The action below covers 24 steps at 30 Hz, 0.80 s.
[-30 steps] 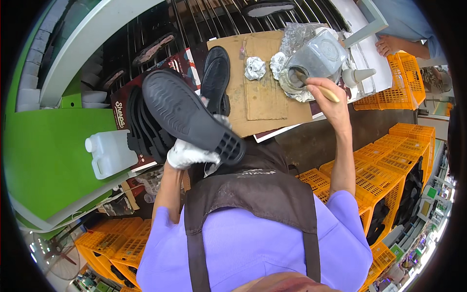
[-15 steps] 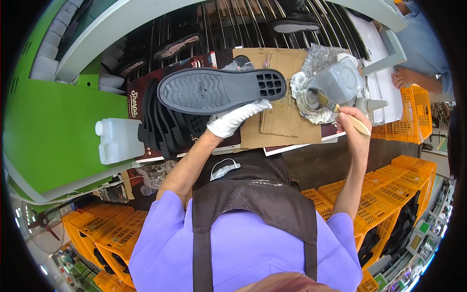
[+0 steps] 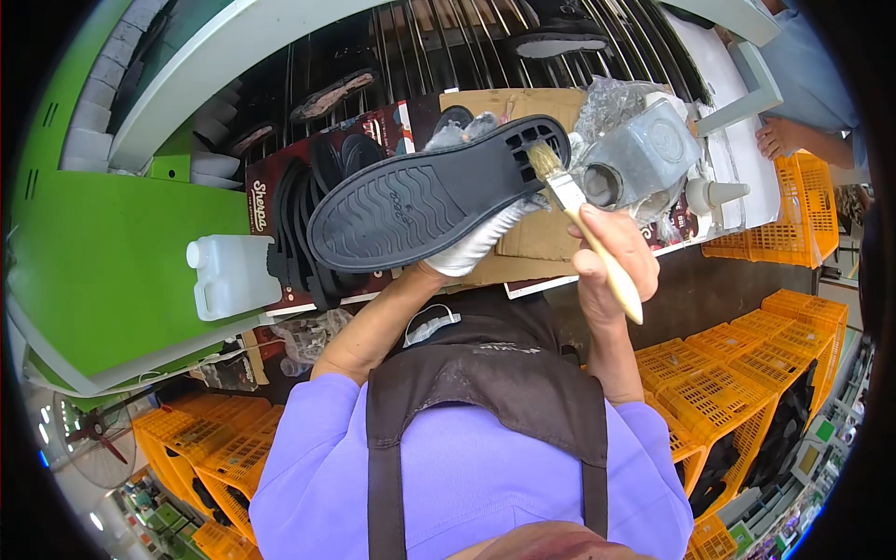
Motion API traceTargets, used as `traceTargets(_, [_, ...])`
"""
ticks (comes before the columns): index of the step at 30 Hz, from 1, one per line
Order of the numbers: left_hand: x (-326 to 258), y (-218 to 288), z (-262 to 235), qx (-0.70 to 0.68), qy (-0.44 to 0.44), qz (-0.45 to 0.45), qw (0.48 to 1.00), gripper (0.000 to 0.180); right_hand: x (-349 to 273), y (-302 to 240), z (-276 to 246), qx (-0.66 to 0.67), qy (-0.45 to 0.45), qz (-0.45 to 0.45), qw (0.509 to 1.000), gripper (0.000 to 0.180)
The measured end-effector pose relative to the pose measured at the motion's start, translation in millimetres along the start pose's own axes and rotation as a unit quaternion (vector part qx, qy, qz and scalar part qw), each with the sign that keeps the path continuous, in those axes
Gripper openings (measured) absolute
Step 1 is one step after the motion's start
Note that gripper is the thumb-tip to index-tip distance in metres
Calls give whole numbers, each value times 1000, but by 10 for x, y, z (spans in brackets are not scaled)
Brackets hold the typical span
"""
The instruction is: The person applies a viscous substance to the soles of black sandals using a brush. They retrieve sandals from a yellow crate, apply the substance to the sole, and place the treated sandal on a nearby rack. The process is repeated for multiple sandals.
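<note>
My left hand [image 3: 478, 245], in a white glove, grips a black rubber shoe sole [image 3: 411, 201] from beneath and along its near edge. The wavy tread faces up, and the sole tilts with its gridded end toward the right. My right hand [image 3: 621, 257] is bare and closed around the pale wooden handle of a flat paintbrush [image 3: 566, 194]. Its bristles touch the gridded end of the sole. Just right of the brush lies a cloudy plastic jug [image 3: 649, 154], its round mouth facing me. Part of my gloved hand is hidden under the sole.
More black soles [image 3: 303, 224] lean in a row at left, near a white jug [image 3: 233, 271]. Cardboard [image 3: 532, 245] covers the bench. A small nozzle bottle [image 3: 714, 195] lies at right. Metal rollers [image 3: 439, 51] carry shoes behind. Orange crates [image 3: 719, 373] stand below; another person's hand [image 3: 779, 137] is far right.
My right hand has brought the brush left from the jug's mouth onto the gridded end of the sole. My left hand has tilted the sole, raising its right end.
</note>
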<state>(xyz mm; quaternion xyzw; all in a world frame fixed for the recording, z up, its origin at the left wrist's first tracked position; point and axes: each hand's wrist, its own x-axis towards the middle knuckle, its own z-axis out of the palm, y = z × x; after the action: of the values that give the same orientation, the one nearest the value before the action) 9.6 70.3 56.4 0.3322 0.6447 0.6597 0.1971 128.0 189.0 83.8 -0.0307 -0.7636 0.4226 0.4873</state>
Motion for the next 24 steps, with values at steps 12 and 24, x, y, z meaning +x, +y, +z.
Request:
traceTargets(12, [-125,-155,16,98,-18,39,994,24,-49,80,149,-46,-18,-42,998,44])
traceTargets(24, [-285,-736,19,-93,-60,-18,994,24,-135,-1,317,14,-55,22,998,41])
